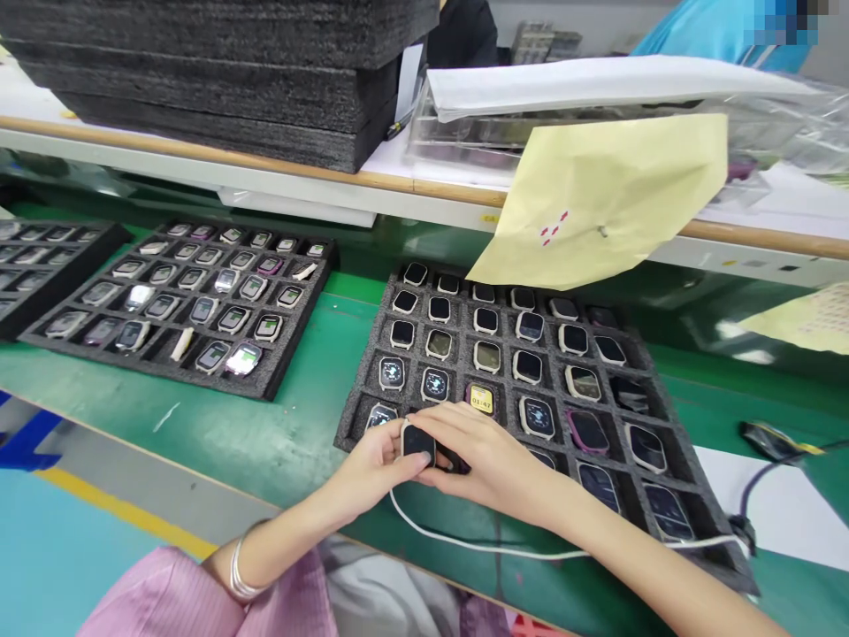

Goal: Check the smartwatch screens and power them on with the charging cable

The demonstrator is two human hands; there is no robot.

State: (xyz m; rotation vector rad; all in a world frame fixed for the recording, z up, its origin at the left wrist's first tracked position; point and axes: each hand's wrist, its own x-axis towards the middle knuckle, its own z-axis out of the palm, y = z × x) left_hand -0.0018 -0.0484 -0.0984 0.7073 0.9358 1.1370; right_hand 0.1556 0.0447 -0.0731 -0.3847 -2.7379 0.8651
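Between both hands, over the near edge of a black foam tray [457,425], is a smartwatch [417,445] with a dark screen and pale case. My left hand [371,464] grips it from the left side. My right hand [481,451] closes on it from the right, its thumb at the lower part of the screen. A white cable [478,550] runs from under the hands to the right; its end is hidden. Several smartwatches sit in the tray's compartments, some with lit faces, one with a yellow screen [481,399].
Left of it lies a second foam tray [282,354] of watches, with a third tray [99,243] beyond. A shelf [279,172] crosses the back, bearing stacked black foam [232,80]. Yellow paper [610,195] hangs down over the tray. A dark cable [762,473] lies at right.
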